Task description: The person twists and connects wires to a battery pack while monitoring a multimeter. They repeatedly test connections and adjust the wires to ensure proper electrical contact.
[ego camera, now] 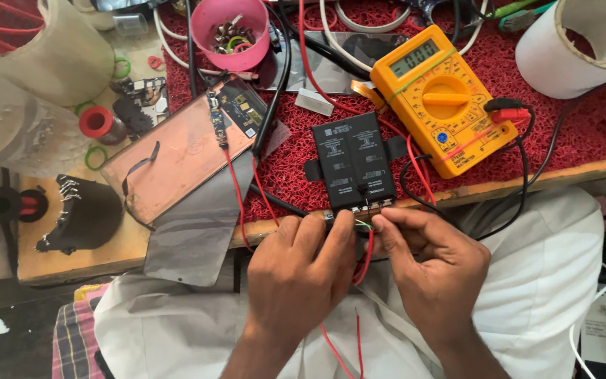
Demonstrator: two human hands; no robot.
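Hands meeting at frame centre: left hand [296, 270] and right hand [433, 263] both pinching thin wires [366, 226] at battery [353, 163] lower edge. Battery lying just above fingertips on tabletop [71, 260], long axis running upward, multimeter [443, 98] upper right.

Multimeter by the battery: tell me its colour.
Yellow-orange multimeter, shown best in the head view.
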